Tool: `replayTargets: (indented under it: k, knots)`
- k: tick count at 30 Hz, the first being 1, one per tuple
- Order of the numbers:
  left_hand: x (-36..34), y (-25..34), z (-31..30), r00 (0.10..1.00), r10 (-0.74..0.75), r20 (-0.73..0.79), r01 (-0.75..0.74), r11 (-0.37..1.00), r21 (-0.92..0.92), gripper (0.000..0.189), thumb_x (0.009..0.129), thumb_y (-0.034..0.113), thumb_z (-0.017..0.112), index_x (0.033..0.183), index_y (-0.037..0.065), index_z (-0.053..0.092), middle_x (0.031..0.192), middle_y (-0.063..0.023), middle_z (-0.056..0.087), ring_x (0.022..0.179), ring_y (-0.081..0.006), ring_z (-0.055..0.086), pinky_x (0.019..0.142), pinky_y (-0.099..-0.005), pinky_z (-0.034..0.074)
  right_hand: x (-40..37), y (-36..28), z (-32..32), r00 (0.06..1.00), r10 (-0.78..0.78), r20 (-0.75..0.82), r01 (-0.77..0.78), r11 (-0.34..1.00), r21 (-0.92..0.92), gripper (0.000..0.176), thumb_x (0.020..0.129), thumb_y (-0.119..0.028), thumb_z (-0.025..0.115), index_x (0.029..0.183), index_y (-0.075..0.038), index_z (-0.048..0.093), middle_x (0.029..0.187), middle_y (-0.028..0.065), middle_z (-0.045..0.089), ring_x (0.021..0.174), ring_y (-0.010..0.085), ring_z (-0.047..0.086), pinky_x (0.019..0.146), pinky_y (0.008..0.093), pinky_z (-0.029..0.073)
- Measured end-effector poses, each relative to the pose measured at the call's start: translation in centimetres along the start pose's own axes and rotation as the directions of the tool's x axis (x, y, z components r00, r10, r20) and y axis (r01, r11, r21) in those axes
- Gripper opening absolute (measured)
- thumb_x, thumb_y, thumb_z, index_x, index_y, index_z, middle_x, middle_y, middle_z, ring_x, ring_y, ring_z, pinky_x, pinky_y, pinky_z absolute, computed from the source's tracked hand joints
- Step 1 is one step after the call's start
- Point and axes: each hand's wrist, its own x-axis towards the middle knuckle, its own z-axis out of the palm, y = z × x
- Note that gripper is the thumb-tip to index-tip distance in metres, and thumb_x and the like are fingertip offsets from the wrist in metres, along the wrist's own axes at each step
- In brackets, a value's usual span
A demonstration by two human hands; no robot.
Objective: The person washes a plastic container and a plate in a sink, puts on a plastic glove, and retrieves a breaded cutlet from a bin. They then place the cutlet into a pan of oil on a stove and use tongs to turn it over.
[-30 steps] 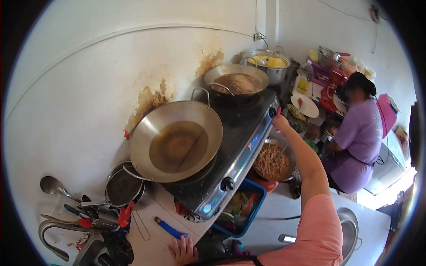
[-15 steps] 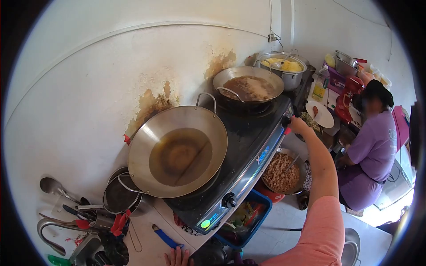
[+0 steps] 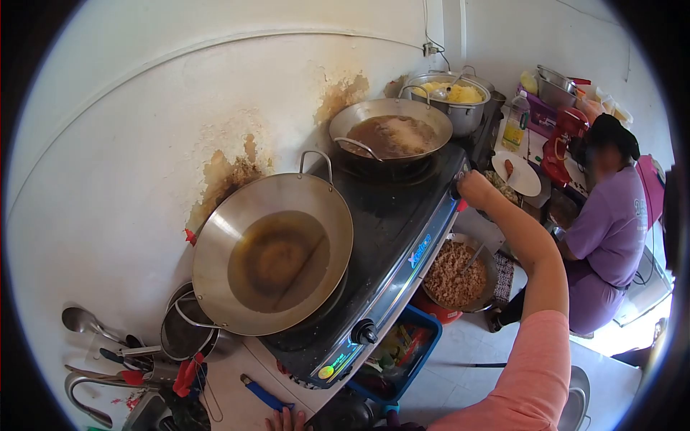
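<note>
My right hand point(image 3: 477, 189) reaches out to the far front corner of the black gas stove point(image 3: 392, 237), its fingers closed round the control knob there, which they mostly cover. At the bottom edge, the fingers of my left hand point(image 3: 286, 421) lie apart on the counter beside a slim blue object point(image 3: 266, 394); the rest of that hand is out of view. On the near burner sits a large wok point(image 3: 203, 253) of brownish oil. A second wok point(image 3: 440, 123) on the far burner holds bubbling oil. The near stove knob point(image 3: 365, 332) is untouched.
A pot point(image 3: 467, 118) of yellow food stands behind the woks. Below the stove are a pan point(image 3: 456, 276) of minced food and a blue crate point(image 3: 429, 337). A person in purple point(image 3: 611, 230) sits at the right, near a white plate point(image 3: 523, 176). Ladles point(image 3: 83, 320) lie lower left.
The view has shifted slightly, so the woks and stove appear lower and further left. My right hand is now tighter over the far knob, hiding more of it. My left hand stays on the counter.
</note>
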Motion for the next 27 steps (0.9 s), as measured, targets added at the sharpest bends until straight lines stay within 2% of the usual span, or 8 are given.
replayTargets:
  k: [2, 9, 12, 15, 18, 21, 24, 27]
  knots:
    - [0.5, 1.0, -1.0, 0.994, -0.01, 0.112, -0.039, 0.903, 0.428, 0.052, 0.089, 0.036, 0.044, 0.138, 0.017, 0.042, 0.146, -0.0191, 0.029, 0.131, -0.0494, 0.028, 0.102, -0.0686, 0.017, -1.0, -0.7, 0.4, 0.995, -0.043, -0.087, 0.031, 0.99, -0.136, 0.014, 0.072, -0.017, 0.058, 0.079, -0.006, 0.063, 0.078, 0.0092, 0.062, 0.077, 0.0237, 0.059, 0.067, 0.0332, 0.043]
    - [-0.1, 0.4, 0.3, 0.998, -0.042, -0.045, 0.053, 0.952, 0.302, 0.056, 0.089, 0.037, 0.048, 0.138, 0.011, 0.04, 0.145, -0.0185, 0.031, 0.129, -0.0485, 0.03, 0.104, -0.0648, 0.018, -1.9, -0.9, 0.9, 0.985, -0.007, -0.172, -0.026, 0.982, -0.186, 0.016, 0.076, -0.02, 0.055, 0.084, -0.007, 0.062, 0.078, 0.0051, 0.06, 0.079, 0.0221, 0.058, 0.067, 0.0328, 0.043]
    - [1.3, 2.1, -0.9, 0.995, 0.012, -0.099, 0.03, 0.908, 0.419, 0.056, 0.088, 0.037, 0.051, 0.137, 0.012, 0.041, 0.144, -0.0184, 0.033, 0.128, -0.0468, 0.034, 0.104, -0.0635, 0.022, -2.1, -1.0, 2.1, 0.93, 0.229, -0.287, -0.21, 0.973, 0.095, 0.014, 0.08, -0.018, 0.053, 0.084, -0.005, 0.059, 0.075, 0.0094, 0.06, 0.07, 0.0229, 0.057, 0.064, 0.0357, 0.044]
    - [1.7, 2.3, -1.2, 0.983, 0.075, -0.17, 0.01, 0.89, 0.456, 0.054, 0.087, 0.037, 0.053, 0.134, 0.012, 0.045, 0.14, -0.0171, 0.039, 0.123, -0.0449, 0.04, 0.101, -0.0623, 0.028, -0.7, -1.7, 3.3, 0.627, 0.775, 0.08, -0.688, 0.503, 0.522, 0.021, 0.085, -0.024, 0.054, 0.084, -0.003, 0.058, 0.068, 0.0099, 0.06, 0.06, 0.0223, 0.058, 0.052, 0.0364, 0.045]
    - [1.4, 1.1, 0.4, 0.947, 0.172, -0.272, -0.01, 0.861, 0.509, 0.051, 0.086, 0.035, 0.055, 0.131, 0.012, 0.048, 0.136, -0.0161, 0.045, 0.118, -0.0435, 0.046, 0.098, -0.0611, 0.033, -0.2, -0.6, 2.1, 0.539, 0.398, 0.742, -0.712, -0.256, 0.654, 0.026, 0.082, -0.028, 0.06, 0.085, -0.002, 0.057, 0.062, 0.009, 0.058, 0.053, 0.0205, 0.059, 0.042, 0.0353, 0.043]
    - [1.3, 2.1, -0.6, 0.97, 0.098, -0.224, 0.019, 0.884, 0.467, 0.051, 0.085, 0.034, 0.057, 0.13, 0.011, 0.05, 0.135, -0.0156, 0.047, 0.115, -0.0434, 0.049, 0.096, -0.0606, 0.036, -0.2, -0.2, 4.6, 0.624, 0.312, 0.716, -0.514, -0.526, 0.677, 0.028, 0.077, -0.025, 0.068, 0.091, -0.004, 0.056, 0.066, 0.007, 0.057, 0.053, 0.0168, 0.058, 0.04, 0.0326, 0.042]
    - [1.5, 2.5, -0.9, 0.979, 0.061, -0.194, 0.035, 0.889, 0.457, 0.053, 0.084, 0.033, 0.059, 0.131, 0.011, 0.049, 0.136, -0.0151, 0.045, 0.117, -0.0435, 0.047, 0.096, -0.0604, 0.035, -1.2, -1.1, 4.4, 0.702, 0.568, 0.43, -0.462, -0.096, 0.882, 0.029, 0.076, -0.019, 0.068, 0.096, -0.004, 0.055, 0.077, 0.0126, 0.06, 0.06, 0.028, 0.061, 0.049, 0.0397, 0.047]
    - [1.6, 2.4, -1.0, 0.981, 0.068, -0.183, 0.025, 0.888, 0.46, 0.055, 0.083, 0.033, 0.06, 0.132, 0.011, 0.048, 0.136, -0.0152, 0.044, 0.118, -0.0433, 0.046, 0.098, -0.0603, 0.034, -1.8, -1.5, 4.1, 0.809, 0.587, -0.036, -0.373, 0.559, 0.741, 0.038, 0.074, -0.02, 0.068, 0.106, -0.005, 0.051, 0.096, 0.0153, 0.06, 0.082, 0.0334, 0.063, 0.066, 0.0444, 0.05]
